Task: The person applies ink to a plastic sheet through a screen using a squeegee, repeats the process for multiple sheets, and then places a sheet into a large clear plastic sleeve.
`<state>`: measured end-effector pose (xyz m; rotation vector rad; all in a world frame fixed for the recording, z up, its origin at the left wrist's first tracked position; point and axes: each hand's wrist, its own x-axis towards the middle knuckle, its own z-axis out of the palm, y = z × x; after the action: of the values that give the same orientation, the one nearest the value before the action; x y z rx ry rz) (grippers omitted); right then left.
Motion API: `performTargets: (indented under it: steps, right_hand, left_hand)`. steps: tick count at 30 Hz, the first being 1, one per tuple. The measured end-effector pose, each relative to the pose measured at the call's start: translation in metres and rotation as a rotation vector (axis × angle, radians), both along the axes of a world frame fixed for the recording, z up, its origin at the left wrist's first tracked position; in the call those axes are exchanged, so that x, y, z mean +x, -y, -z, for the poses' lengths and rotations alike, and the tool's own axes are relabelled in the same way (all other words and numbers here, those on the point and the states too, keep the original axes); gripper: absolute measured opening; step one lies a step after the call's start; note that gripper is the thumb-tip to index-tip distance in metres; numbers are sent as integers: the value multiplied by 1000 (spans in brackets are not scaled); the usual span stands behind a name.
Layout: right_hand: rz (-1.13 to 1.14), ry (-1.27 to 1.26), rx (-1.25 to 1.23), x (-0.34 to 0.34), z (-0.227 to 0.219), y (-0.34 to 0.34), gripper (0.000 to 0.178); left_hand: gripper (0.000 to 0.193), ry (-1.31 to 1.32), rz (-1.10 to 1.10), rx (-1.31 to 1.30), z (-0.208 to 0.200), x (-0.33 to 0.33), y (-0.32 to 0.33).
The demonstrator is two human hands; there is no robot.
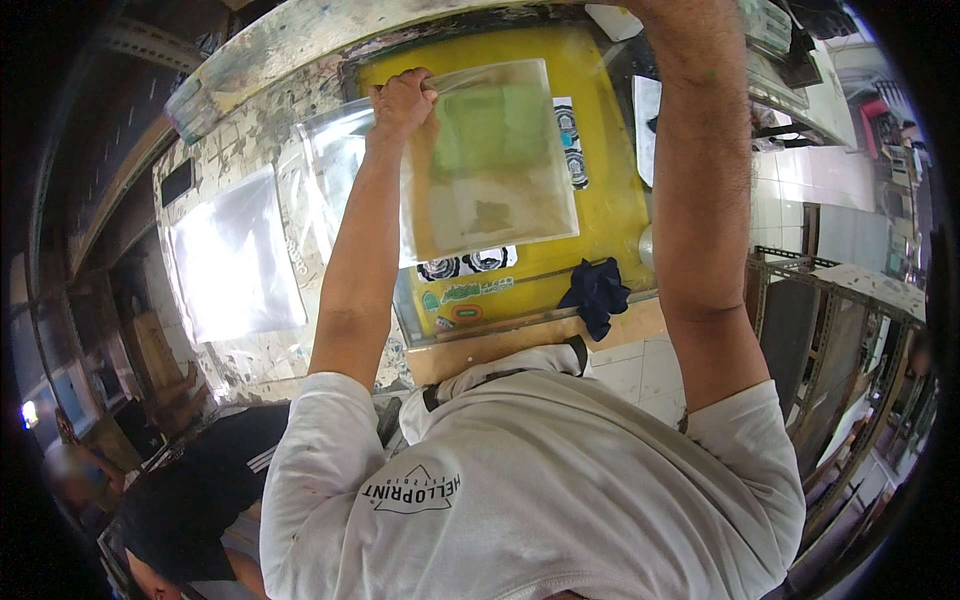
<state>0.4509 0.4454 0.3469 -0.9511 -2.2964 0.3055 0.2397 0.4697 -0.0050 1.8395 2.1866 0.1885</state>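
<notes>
The person is wearing a white short-sleeved T-shirt (540,480), its sleeves ending above the elbows at about eight and four o'clock. A dark triangular logo is showing on the fabric, and both forearms are staying bare.

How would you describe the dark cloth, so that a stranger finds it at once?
Find the big yellow screen in the middle of the worktable. At its near edge, just left of the person's right forearm, lies a crumpled dark blue cloth. It is the only dark, soft thing there; the clear plastic sheet under the left hand is flat and see-through.
</notes>
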Motion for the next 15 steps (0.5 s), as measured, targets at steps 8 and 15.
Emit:
performTargets:
  steps: [8,15]
  right_hand:
    - [-9,-33,104,7,-7,3,34]
    - [-119,-140,260,9,5,-1,36]
  left_hand:
    - [82,-55,224,173,-16,23,31]
    - [101,-33,226,-5,-28,58,103]
